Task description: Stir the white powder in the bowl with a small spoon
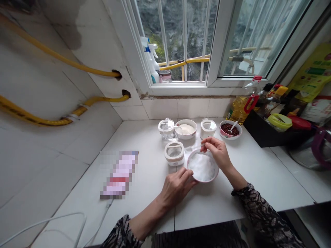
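Two hands (196,167), bowl (204,166), white grains (203,166)

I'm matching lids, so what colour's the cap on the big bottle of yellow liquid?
The cap is red, head view.

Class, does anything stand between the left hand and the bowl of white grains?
Nothing visible does: the left hand already touches the bowl at its near-left rim. The nearest jar stands farther back, not between them.
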{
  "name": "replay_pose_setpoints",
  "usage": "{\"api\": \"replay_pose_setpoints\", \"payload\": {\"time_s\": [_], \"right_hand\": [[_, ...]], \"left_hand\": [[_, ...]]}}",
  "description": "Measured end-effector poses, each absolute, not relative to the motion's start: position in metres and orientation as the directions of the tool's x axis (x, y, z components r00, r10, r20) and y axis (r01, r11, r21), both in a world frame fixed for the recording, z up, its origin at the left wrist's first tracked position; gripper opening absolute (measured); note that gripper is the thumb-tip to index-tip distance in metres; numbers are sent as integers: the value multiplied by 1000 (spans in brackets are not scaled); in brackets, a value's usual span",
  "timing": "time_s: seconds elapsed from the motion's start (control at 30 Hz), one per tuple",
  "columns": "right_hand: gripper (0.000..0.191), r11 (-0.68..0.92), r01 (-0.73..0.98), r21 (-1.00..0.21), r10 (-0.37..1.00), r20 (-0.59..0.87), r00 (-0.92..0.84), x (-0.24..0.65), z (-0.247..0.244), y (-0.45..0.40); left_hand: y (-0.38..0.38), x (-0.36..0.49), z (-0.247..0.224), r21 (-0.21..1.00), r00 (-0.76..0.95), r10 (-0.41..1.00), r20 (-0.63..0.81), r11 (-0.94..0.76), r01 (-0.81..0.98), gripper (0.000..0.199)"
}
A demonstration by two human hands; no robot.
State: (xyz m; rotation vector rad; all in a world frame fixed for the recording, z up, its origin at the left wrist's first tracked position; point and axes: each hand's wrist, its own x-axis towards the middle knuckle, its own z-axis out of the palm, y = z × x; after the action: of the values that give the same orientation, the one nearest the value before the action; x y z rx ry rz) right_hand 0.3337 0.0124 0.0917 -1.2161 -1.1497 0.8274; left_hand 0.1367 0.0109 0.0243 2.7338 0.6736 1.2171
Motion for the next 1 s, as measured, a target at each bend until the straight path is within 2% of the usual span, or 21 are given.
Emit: {"api": "replay_pose_setpoints", "payload": {"time_s": [0.1, 0.2, 0.27, 0.33, 0.47, 0.57, 0.83, 0.9, 1.0], "right_hand": [[15, 363, 311, -878, 883, 431, 187, 319, 92, 8], [21, 546, 587, -598, 766, 640, -59, 308, 86, 8], [24, 632, 663, -401, 688, 685, -241, 306, 83, 9], [25, 657, 679, -328, 650, 702, -290, 308, 84, 10], [20, 592, 656, -468, 661, 748, -63, 320, 97, 4], [18, 495, 664, -560, 714, 698, 57, 332, 102, 0], [20, 374, 715, -591, 861, 507, -32, 329, 85, 2], [20, 330, 686, -648, 889, 459, 5, 327, 84, 3], [17, 215, 546, -810, 938, 328, 116, 329, 85, 4]], "left_hand": [[11, 137, 25, 234, 587, 415, 695, -903, 360, 24], [11, 137, 26, 225, 585, 408, 701, -905, 361, 25], [11, 137, 26, 221, 583, 403, 706, -907, 359, 25], [11, 137, 25, 218, 582, 403, 707, -906, 363, 25], [11, 137, 24, 225, 589, 415, 693, -901, 370, 24], [11, 136, 23, 240, 594, 421, 685, -901, 362, 23], [10, 134, 23, 248, 605, 427, 673, -900, 359, 22], [10, 134, 23, 255, 606, 431, 668, -899, 357, 22], [10, 134, 24, 256, 603, 432, 671, -898, 358, 21]]}}
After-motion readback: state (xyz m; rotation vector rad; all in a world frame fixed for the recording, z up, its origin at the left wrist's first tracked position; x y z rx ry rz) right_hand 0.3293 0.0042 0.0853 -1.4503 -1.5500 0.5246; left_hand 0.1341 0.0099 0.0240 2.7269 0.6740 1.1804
